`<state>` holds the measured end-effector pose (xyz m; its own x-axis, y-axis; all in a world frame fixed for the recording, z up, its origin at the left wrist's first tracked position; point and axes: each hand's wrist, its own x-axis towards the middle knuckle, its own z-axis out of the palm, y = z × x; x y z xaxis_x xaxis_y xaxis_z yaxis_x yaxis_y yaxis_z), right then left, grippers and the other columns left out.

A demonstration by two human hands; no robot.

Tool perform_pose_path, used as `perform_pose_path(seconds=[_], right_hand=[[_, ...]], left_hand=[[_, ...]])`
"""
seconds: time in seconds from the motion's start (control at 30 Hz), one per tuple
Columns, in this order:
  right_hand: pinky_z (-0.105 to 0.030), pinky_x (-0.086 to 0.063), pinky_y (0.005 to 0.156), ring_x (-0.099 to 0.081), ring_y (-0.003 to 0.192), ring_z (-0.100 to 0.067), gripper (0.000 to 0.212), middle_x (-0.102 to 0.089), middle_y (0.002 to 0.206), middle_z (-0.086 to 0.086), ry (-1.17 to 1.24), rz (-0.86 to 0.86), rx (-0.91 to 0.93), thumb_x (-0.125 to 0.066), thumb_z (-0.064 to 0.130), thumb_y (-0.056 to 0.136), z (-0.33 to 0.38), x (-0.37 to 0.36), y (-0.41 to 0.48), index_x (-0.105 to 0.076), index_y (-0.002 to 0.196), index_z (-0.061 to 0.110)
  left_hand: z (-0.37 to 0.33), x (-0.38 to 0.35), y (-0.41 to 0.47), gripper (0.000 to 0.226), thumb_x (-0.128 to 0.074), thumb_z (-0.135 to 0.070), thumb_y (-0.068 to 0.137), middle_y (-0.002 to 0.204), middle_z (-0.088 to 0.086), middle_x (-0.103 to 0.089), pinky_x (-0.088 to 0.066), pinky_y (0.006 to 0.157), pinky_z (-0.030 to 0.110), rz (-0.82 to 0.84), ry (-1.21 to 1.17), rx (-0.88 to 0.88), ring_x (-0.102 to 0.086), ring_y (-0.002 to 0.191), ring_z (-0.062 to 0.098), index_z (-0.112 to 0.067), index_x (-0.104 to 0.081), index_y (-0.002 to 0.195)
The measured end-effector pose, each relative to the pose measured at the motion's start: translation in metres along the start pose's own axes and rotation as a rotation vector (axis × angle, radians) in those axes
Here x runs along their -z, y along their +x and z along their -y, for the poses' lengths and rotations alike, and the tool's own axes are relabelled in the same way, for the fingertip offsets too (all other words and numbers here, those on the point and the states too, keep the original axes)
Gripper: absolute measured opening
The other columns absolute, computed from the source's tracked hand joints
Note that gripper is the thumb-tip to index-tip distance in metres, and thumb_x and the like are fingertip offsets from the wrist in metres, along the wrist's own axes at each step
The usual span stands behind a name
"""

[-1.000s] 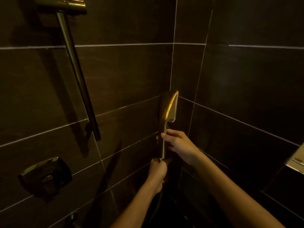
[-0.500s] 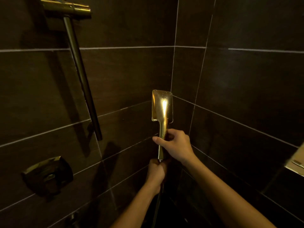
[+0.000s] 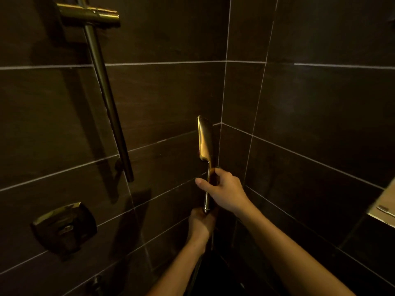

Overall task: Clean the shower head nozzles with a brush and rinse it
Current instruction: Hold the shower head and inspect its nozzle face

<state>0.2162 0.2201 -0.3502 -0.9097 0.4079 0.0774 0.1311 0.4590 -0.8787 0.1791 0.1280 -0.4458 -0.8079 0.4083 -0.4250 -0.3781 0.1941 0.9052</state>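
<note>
Gold-toned metal: one shower head (image 3: pixel 205 137), held upright and edge-on to the camera, just in front of the corner between two dark tiled walls (image 3: pixel 320 103). Nozzle face turned out of sight.

Two hands on it, one above the other. Right grip (image 3: pixel 224 190) wrapped round the middle of the handle, thumb pointing left. Left grip (image 3: pixel 201 223) directly below, curled tight round the fitting at the handle's bottom end.

On the left wall, well apart from the head:
- one slide rail (image 3: pixel 106 99), slanting down in the wide-angle view
- one bracket (image 3: pixel 89 14) at its top
- one squarish control plate (image 3: pixel 64 227) low down

One pale ledge (image 3: pixel 382 208) at the right edge of view.

Bare tile above the head and between it and the rail. Corner close behind the head's right edge. Below the forearms, only darkness, too dim to read.
</note>
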Motion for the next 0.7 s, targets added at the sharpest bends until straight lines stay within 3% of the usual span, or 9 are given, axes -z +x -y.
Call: perform_pose_path(seconds=[0.13, 0.3, 0.37, 0.43, 0.5, 0.57, 0.63, 0.7], right_hand=[[-0.036, -0.056, 0.079, -0.070, 0.088, -0.018, 0.012, -0.071, 0.097, -0.007, 0.025, 0.037, -0.039, -0.062, 0.029, 0.099, 0.0022, 0.0039, 0.0004, -0.065, 0.105, 0.019], [-0.029, -0.051, 0.092, -0.070, 0.111, -0.012, 0.023, -0.070, 0.125, -0.006, 0.471, 0.235, -0.076, -0.051, 0.012, 0.104, -0.0010, 0.0044, -0.0053, -0.060, 0.120, 0.026], [-0.032, -0.049, 0.096, -0.067, 0.111, -0.012, 0.022, -0.070, 0.120, -0.003, 0.445, 0.186, -0.047, -0.054, 0.017, 0.103, -0.0028, 0.0020, -0.0046, -0.063, 0.122, 0.024], [-0.030, -0.047, 0.090, -0.066, 0.102, -0.011, 0.019, -0.070, 0.108, -0.005, 0.393, 0.100, 0.001, -0.060, 0.024, 0.100, -0.0024, 0.0019, -0.0052, -0.070, 0.115, 0.019], [-0.032, -0.049, 0.091, -0.067, 0.101, -0.014, 0.018, -0.071, 0.105, -0.005, 0.442, 0.049, 0.015, -0.064, 0.022, 0.097, -0.0027, 0.0035, -0.0055, -0.073, 0.111, 0.015], [-0.039, -0.052, 0.096, -0.068, 0.109, -0.027, 0.020, -0.071, 0.111, -0.016, 0.498, 0.072, -0.006, -0.061, 0.018, 0.099, -0.0034, 0.0047, -0.0058, -0.070, 0.115, 0.008], [-0.042, -0.053, 0.098, -0.067, 0.115, -0.034, 0.023, -0.071, 0.116, -0.019, 0.562, 0.133, -0.043, -0.053, 0.016, 0.103, -0.0033, 0.0045, -0.0073, -0.066, 0.118, 0.005], [-0.046, -0.051, 0.102, -0.065, 0.118, -0.035, 0.025, -0.070, 0.114, -0.017, 0.570, 0.149, -0.069, -0.052, 0.019, 0.104, -0.0009, 0.0035, -0.0089, -0.066, 0.119, 0.006]], left_hand=[[-0.0039, 0.0025, -0.0044, 0.053, -0.069, -0.039, 0.093, 0.108, 0.007, -0.062, -0.046, 0.062, 0.030, 0.077, -0.026, 0.067, -0.059, 0.078, 0.017, -0.020, -0.044, 0.135], [-0.0020, 0.0058, -0.0037, 0.052, -0.073, -0.040, 0.089, 0.083, 0.003, -0.058, -0.038, 0.052, 0.028, 0.088, -0.040, 0.112, -0.051, 0.061, 0.014, -0.024, -0.044, 0.130], [-0.0020, 0.0063, -0.0027, 0.055, -0.074, -0.040, 0.087, 0.086, 0.004, -0.060, -0.044, 0.054, 0.030, 0.071, -0.054, 0.098, -0.056, 0.065, 0.018, -0.024, -0.044, 0.131], [-0.0044, 0.0066, -0.0041, 0.052, -0.074, -0.040, 0.087, 0.102, 0.009, -0.066, -0.054, 0.067, 0.037, 0.045, -0.037, 0.100, -0.066, 0.083, 0.024, -0.023, -0.045, 0.127], [-0.0052, 0.0068, -0.0057, 0.044, -0.071, -0.041, 0.089, 0.092, 0.006, -0.063, -0.047, 0.056, 0.030, 0.050, -0.040, 0.094, -0.060, 0.071, 0.018, -0.022, -0.047, 0.120], [-0.0036, 0.0063, -0.0071, 0.045, -0.070, -0.042, 0.088, 0.077, 0.002, -0.056, -0.036, 0.045, 0.024, 0.072, -0.046, 0.083, -0.049, 0.056, 0.012, -0.019, -0.051, 0.122], [-0.0020, 0.0060, -0.0076, 0.049, -0.070, -0.041, 0.087, 0.078, 0.002, -0.058, -0.036, 0.045, 0.024, 0.076, -0.043, 0.067, -0.050, 0.057, 0.013, -0.018, -0.055, 0.127], [-0.0041, 0.0067, -0.0092, 0.048, -0.070, -0.040, 0.088, 0.095, 0.005, -0.064, -0.044, 0.056, 0.029, 0.071, -0.061, 0.082, -0.058, 0.073, 0.016, -0.019, -0.052, 0.127]])
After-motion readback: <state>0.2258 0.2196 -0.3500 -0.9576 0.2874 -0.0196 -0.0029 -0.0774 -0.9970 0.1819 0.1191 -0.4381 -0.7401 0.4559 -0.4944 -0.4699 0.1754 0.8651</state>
